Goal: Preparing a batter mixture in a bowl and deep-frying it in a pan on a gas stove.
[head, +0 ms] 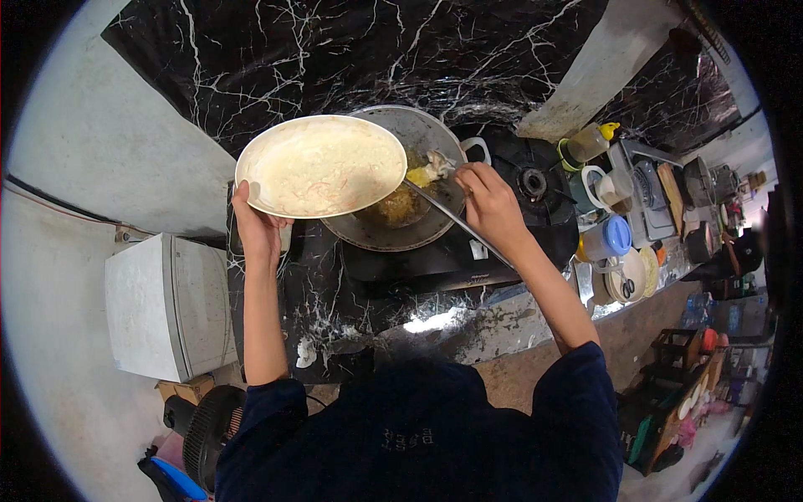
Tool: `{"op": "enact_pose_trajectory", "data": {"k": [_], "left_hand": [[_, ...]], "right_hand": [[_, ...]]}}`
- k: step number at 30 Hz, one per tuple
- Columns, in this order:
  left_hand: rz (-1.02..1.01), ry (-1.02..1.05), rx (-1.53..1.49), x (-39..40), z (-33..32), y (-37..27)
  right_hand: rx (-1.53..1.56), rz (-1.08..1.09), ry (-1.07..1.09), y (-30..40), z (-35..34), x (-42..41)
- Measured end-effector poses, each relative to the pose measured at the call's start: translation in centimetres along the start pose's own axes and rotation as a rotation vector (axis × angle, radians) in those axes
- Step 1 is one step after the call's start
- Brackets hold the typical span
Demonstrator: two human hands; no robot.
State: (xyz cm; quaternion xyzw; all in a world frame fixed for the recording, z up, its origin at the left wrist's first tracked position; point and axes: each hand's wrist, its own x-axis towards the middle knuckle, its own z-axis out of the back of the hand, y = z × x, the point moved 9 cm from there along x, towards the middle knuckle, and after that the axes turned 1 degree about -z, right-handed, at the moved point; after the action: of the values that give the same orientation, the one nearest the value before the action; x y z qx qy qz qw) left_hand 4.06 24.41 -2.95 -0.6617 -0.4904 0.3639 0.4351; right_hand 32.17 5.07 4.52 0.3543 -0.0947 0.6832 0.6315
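My left hand (pixel 257 229) grips the left end of a cream oval bowl (pixel 241 164), thumb on the rim. Pale batter with orange shreds (pixel 320 166) fills the bowl, which hangs partly over a metal wok (pixel 351 235) on the stove. Bubbling oil (pixel 398 207) lies in the wok. Over the wok's right side, my right hand (pixel 492 201) has its fingers curled beside a whitish-yellow lump of food (pixel 433 169). Whether they touch it is unclear. A long metal utensil handle (pixel 455 216) slants from the bowl's edge beneath this hand; its far end is hidden.
A bare gas burner (pixel 533 182) is right of the wok. Farther right stand a yellow-capped bottle (pixel 590 143), a blue-lidded jug (pixel 615 235) and scissors (pixel 628 287). A white refrigerator (pixel 169 307) and a black fan (pixel 210 433) are at left. Another person (pixel 743 254) stands far right.
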Motion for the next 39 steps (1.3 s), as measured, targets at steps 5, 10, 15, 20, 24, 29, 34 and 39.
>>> {"op": "enact_pose_trajectory", "data": {"k": [5, 10, 15, 20, 24, 29, 34, 39], "left_hand": [[-0.011, 0.019, -0.010, -0.2, -0.6, -0.2], [-0.008, -0.019, 0.009, -0.5, -0.3, -0.4], [-0.009, -0.025, 0.001, -0.3, 0.3, -0.2], [-0.009, -0.031, -0.008, -0.7, -0.6, -0.6], [-0.004, -0.004, 0.008, -0.4, 0.3, -0.1], [0.002, -0.025, 0.005, -0.5, -0.2, -0.1], [-0.005, 0.016, -0.007, -0.4, 0.0, -0.1], [0.014, 0.003, -0.010, -0.5, -0.1, 0.0]], "right_hand": [[-0.004, 0.002, -0.008, -0.3, 0.4, 0.2], [-0.024, -0.012, -0.069, -0.6, 1.1, -0.4], [-0.082, -0.003, -0.069, -0.6, 0.8, -0.9], [-0.108, -0.062, -0.024, -1.1, -0.6, -2.2], [-0.073, -0.039, -0.091, -0.2, 0.2, -1.7], [-0.109, -0.041, -0.079, -0.5, -0.3, -1.9], [0.003, -0.060, -0.134, -0.8, 0.3, -1.3], [0.033, -0.083, -0.112, -2.2, -0.3, -1.1]]}}
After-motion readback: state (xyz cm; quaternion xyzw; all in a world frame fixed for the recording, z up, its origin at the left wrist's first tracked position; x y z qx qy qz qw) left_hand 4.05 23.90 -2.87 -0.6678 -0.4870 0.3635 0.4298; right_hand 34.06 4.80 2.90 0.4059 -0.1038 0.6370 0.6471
